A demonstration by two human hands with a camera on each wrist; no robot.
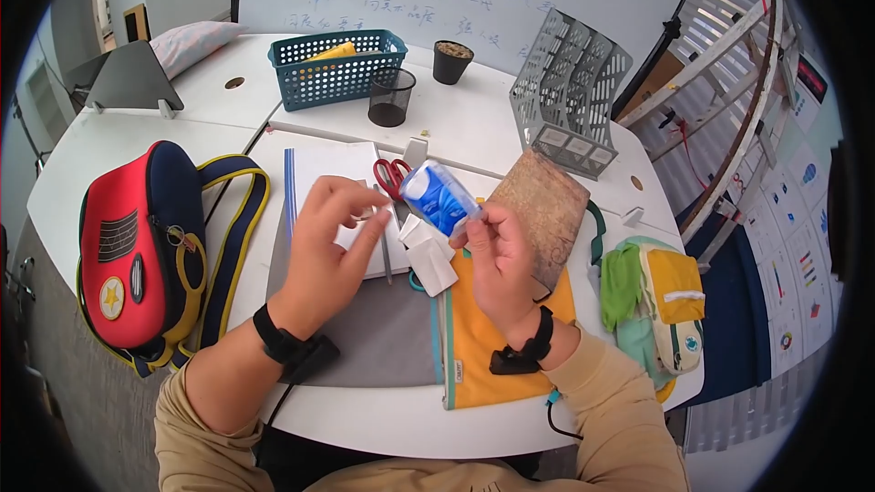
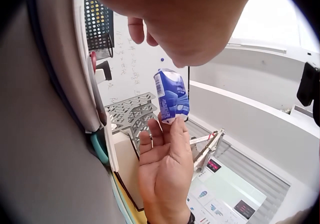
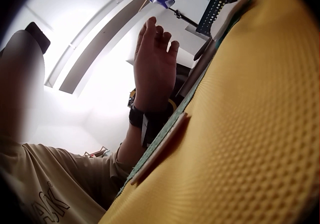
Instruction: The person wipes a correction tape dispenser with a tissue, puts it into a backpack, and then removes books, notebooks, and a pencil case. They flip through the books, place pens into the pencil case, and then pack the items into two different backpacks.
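Note:
A small blue-and-white plastic packet, with a barcode on its side in the left wrist view, is held up over the table. My right hand pinches its lower end between thumb and fingers. To the left of the packet is my left hand, its fingers loosely bent and apart from the packet in the right wrist view. Below the packet lie white folded pieces, red-handled scissors and a grey pen-like stick. An orange fabric pouch lies beneath my right wrist.
A red and navy backpack stands on the left. Behind are a teal basket, a black mesh cup, a small pot and a grey file rack. A brown-covered book and a green-yellow bag lie right.

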